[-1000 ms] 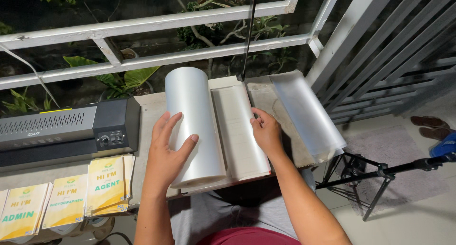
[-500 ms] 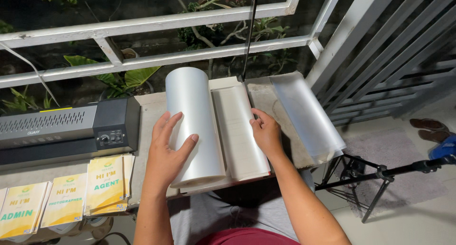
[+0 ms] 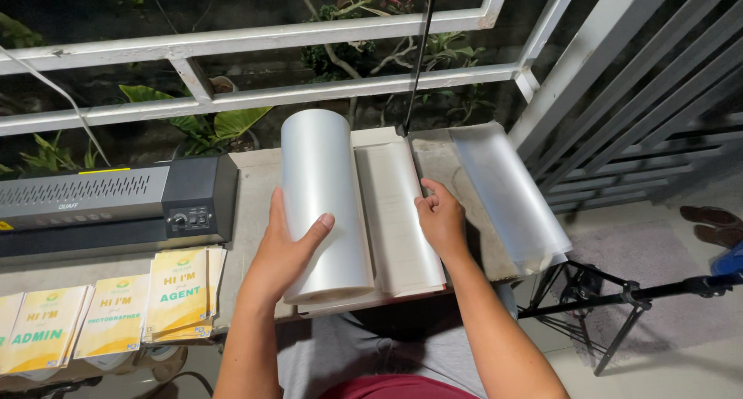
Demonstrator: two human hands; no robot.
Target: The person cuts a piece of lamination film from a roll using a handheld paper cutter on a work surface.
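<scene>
Yellow-white cards (image 3: pixel 116 310) stacked at 8 o'clock. Frosted film roll (image 3: pixel 321 205), glossy, gripped by left hand (image 3: pixel 282 252); right hand (image 3: pixel 441 221) flat, open on sheet stack (image 3: pixel 398 213).

bright artificial light is falling from above onto the desk (image 3: pixel 255 184), glaring off the curled film sheet (image 3: pixel 321 198) (soft sheen), while the garden beyond is sitting dark; focus is staying sharp throughout.

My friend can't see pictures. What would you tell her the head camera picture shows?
A person's left hand grips a curled roll of clear laminating film, while the right hand rests on a flat sheet beside it on a small table. A black laminator and yellow cards lie to the left.
</scene>
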